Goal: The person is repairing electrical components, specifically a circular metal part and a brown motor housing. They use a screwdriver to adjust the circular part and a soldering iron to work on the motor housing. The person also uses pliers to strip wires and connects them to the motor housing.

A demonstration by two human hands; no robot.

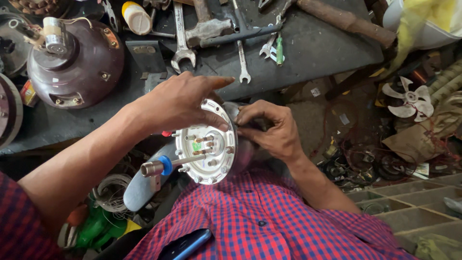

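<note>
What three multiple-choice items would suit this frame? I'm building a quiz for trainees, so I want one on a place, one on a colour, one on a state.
1. Where does the brown motor housing sit?
A. on the bench, far left
B. on the person's lap
C. on the floor, right

2. What colour is the small plastic fan at right?
A. black
B. white
C. green

3. How is the silver round motor plate held?
A. lying untouched
B. by one hand
C. by both hands

Answers: 1 A, it stands on the dark bench top; 2 B, its blades are white; 3 C, the left hand and right hand both grip it.
</note>
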